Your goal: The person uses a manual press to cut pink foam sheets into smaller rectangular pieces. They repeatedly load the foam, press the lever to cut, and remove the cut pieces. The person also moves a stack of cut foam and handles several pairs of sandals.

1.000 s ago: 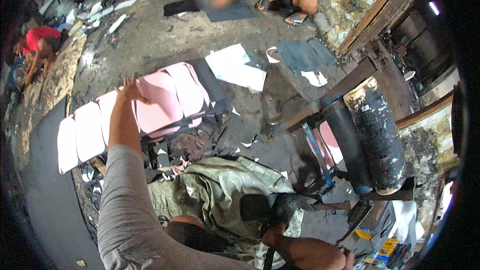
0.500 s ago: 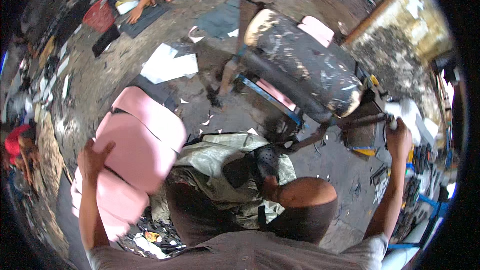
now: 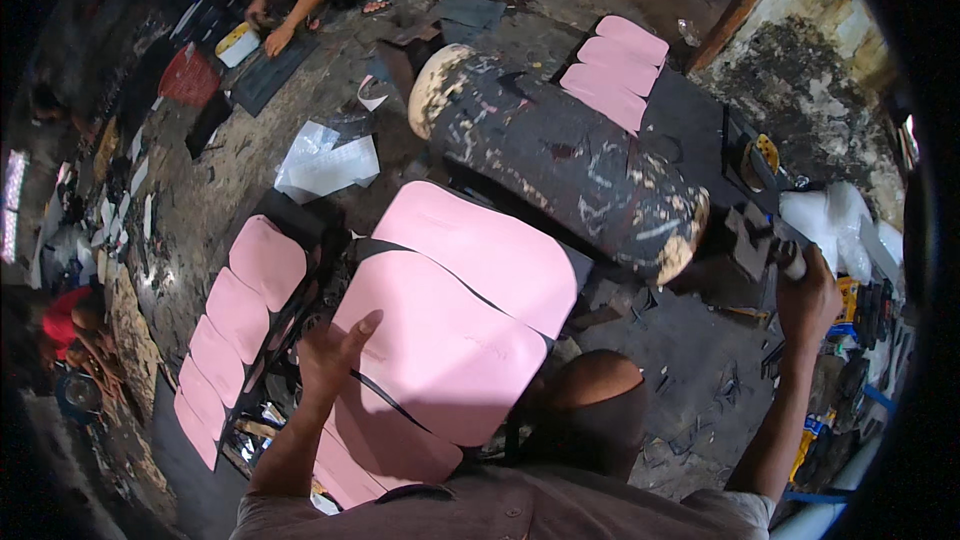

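The left hand (image 3: 328, 354) grips a pink sheet (image 3: 450, 325) at its right — seemingly not yet past the roller (image 3: 570, 162) ahead, three panels (image 3: 612, 70) lying beyond, a stack (image 3: 266, 265) leftward — while the right hand (image 3: 812, 298) clasps a handle (image 3: 794, 264).

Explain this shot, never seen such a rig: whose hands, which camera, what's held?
No robot: these are one person's two bare hands. A fisheye camera worn on the head looks down, so straight edges bend toward the rim. The left hand has its grip on a pink panel sheet, thumb on top. The right hand is closed around a handle near a worn dark roller. On the floor lie more pink panels at left and white sheets.
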`<state>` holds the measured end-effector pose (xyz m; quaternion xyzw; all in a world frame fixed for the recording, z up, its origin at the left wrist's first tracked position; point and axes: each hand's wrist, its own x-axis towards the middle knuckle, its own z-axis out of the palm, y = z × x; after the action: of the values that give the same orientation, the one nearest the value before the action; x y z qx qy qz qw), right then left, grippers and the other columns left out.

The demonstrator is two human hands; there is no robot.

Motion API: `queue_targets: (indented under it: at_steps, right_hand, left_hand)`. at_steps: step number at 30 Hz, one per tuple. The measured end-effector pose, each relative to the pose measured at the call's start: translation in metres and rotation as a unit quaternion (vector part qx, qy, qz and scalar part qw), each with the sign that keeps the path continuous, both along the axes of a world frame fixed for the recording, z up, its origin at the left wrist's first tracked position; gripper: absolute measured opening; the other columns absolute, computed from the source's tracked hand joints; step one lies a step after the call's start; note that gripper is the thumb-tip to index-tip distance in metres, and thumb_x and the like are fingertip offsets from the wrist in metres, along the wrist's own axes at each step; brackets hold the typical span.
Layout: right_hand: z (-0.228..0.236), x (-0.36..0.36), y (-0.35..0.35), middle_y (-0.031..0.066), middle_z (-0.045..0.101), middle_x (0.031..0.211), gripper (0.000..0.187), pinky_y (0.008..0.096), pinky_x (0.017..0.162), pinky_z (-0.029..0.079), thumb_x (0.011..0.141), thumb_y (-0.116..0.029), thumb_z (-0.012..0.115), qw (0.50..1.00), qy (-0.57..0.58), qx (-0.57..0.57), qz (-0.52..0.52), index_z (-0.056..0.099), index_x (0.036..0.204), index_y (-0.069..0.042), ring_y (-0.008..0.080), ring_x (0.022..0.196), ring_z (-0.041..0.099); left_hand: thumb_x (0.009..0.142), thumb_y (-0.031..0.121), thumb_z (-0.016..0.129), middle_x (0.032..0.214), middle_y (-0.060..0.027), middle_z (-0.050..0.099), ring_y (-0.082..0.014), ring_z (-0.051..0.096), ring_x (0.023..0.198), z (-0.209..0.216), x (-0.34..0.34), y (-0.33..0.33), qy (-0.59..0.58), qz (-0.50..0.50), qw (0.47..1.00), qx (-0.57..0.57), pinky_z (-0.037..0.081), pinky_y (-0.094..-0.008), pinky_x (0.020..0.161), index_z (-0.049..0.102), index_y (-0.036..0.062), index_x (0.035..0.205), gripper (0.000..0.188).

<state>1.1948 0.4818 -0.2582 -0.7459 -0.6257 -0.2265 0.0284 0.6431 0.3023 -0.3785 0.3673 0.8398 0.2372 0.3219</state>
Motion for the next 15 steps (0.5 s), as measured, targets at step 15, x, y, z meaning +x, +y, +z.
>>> queue_targets:
  at_steps: [15]
  right_hand:
    - [-0.394, 0.011, -0.151, 0.0203, 0.069, 0.112, 0.051, 0.0466, 0.089, 0.053, 0.08, -0.032, 0.07, 0.838, 0.322, -0.437, 0.062, 0.064, 0.123, -0.005, 0.0369, 0.104, 0.066]
  left_hand:
    - [0.089, 0.063, 0.061, 0.093, -0.0139, 0.061, -0.0213, 0.056, 0.091, -0.068, -0.082, -0.018, 0.049, -0.292, 0.935, -0.195, 0.043, -0.0388, 0.083, 0.058, 0.0, 0.104, 0.065]
